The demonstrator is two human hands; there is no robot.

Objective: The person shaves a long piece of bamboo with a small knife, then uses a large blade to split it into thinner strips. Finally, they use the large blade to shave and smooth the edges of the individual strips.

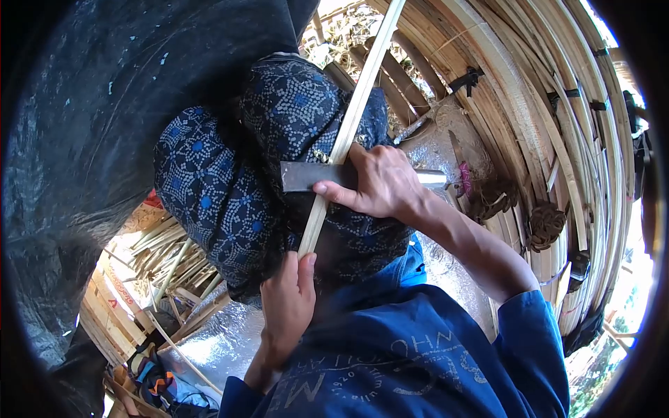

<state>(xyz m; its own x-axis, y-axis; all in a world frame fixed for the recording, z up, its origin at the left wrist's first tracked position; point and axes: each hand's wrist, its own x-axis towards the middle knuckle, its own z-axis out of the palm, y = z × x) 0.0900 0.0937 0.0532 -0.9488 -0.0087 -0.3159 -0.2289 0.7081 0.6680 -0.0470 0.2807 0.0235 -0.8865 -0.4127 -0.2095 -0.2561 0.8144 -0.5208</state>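
A long pale strip of bamboo or wood (362, 95) runs from the top of the view down over the lap. Its lower end is pinched in my left hand (289, 296), between thumb and fingers. My right hand (382, 182) is wrapped round a wide dark blade (301, 177), which lies across the strip, with the thumb along its near edge. The blade's shiny handle or tube end (430, 178) shows to the right of that hand. Small shavings cling by the blade. Beneath lies a dark blue patterned cloth (209, 188) over the knees.
Bundled long strips (557, 139) curve along the right side, with coiled strips (546, 226) near them. A dark plastic sheet (70, 139) hangs at the left. Cut strips (164, 254) and a pile of clothes (171, 386) lie at lower left. Silvery sheeting (230, 341) covers the seat.
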